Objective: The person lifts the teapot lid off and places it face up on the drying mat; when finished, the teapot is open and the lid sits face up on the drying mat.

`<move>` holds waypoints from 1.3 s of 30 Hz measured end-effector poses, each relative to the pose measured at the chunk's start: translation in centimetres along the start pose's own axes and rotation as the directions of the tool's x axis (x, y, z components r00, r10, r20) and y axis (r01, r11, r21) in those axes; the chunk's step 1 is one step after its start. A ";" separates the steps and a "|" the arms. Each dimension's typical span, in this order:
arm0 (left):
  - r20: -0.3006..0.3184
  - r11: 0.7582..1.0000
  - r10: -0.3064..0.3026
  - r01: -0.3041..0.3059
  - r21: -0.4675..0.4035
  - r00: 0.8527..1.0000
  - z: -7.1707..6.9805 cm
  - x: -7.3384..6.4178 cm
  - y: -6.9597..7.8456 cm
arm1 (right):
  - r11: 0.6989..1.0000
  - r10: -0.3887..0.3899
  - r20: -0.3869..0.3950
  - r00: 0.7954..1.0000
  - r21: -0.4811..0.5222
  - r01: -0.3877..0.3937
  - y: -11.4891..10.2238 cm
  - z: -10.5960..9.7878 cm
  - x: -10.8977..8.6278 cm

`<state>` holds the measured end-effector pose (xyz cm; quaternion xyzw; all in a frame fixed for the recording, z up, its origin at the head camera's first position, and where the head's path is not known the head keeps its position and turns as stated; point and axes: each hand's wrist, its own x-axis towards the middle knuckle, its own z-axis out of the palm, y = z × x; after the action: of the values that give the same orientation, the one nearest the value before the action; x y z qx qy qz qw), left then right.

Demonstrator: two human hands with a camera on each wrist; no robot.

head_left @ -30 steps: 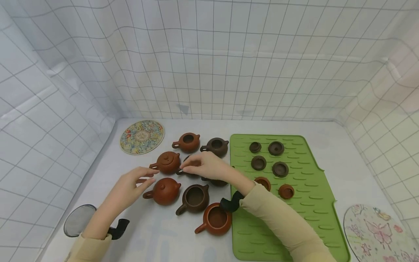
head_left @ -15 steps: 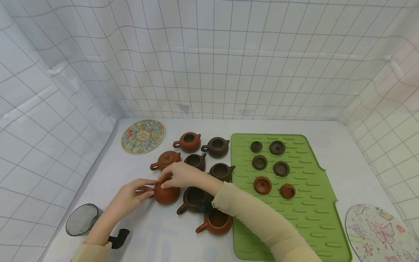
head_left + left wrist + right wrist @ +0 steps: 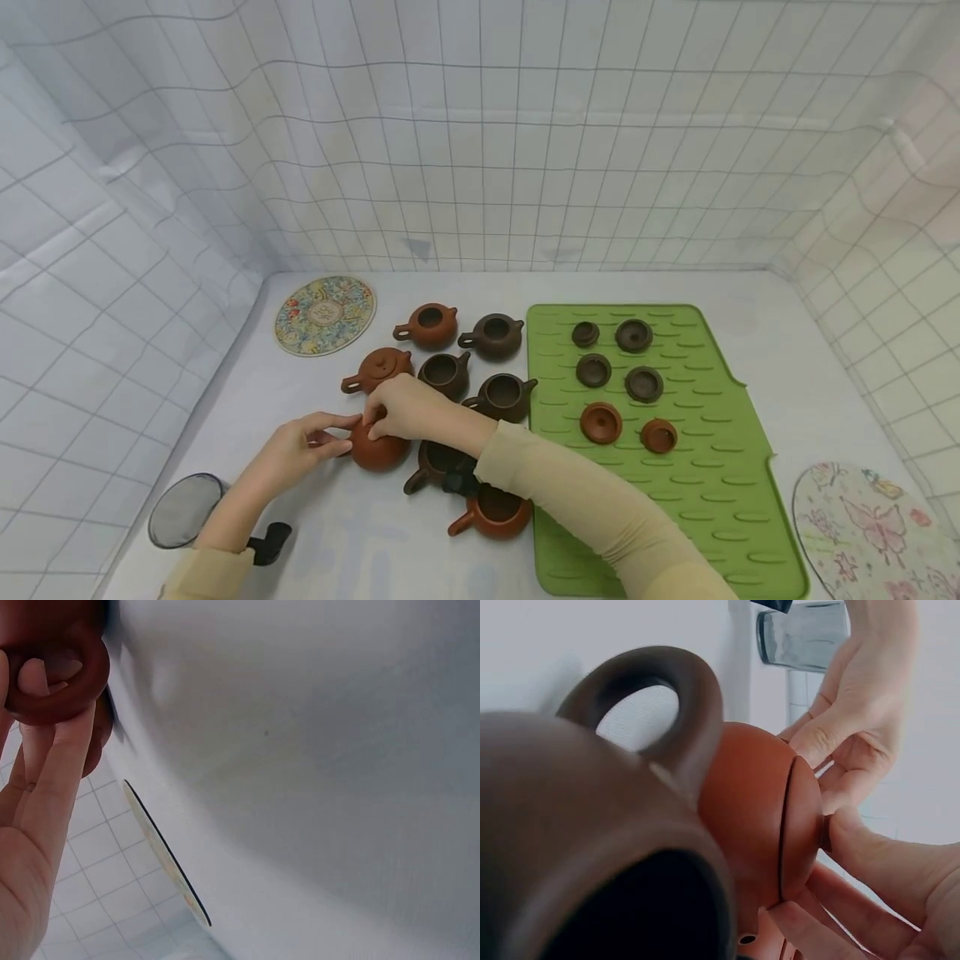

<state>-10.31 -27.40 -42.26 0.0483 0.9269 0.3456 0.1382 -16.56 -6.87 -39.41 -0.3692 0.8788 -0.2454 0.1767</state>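
Observation:
A reddish-brown clay teapot point(image 3: 381, 454) stands at the left of a group of small teapots. My left hand point(image 3: 292, 454) grips it by its handle; in the left wrist view fingers show through and behind the handle loop point(image 3: 64, 711). From above, my right hand point(image 3: 408, 408) pinches the knob point(image 3: 826, 834) of the lid point(image 3: 801, 825). The lid sits on the teapot with a thin dark seam around it. A lidless dark brown teapot point(image 3: 585, 810) looms close in the right wrist view. Behind, another reddish teapot point(image 3: 381, 367) wears its lid.
Several lidless teapots stand close by, among them a dark one point(image 3: 504, 396) and a reddish one point(image 3: 498, 510), partly under my right arm. Loose lids, such as a reddish one point(image 3: 601, 423), lie on a green mat point(image 3: 675, 517). A glass point(image 3: 183, 510) lies near my left forearm.
My right hand has come left and toward me, from over the dark teapots onto the lid of the reddish teapot. My left hand has reached that teapot's handle and taken hold.

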 end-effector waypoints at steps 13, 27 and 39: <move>0.007 1.000 -0.005 0.005 0.001 1.000 0.1 0.2 -0.2 | 0.991 0.030 -0.008 1.000 0.129 -0.029 1.1 -0.2 -0.3; -0.016 0.999 0.036 -0.036 0.016 0.999 0.3 0.4 -0.5 | 0.561 0.148 0.098 0.984 0.811 -0.165 3.9 -2.6 -4.0; 0.003 1.000 0.030 -0.030 -0.002 1.000 0.2 0.2 -0.5 | 0.140 0.166 0.077 0.983 0.985 -0.100 10.0 -5.6 -11.9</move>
<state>-10.46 -27.65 -42.75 0.0625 0.9254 0.3486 0.1346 -17.01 9.61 -38.93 -0.0801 0.5405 -0.7500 0.3729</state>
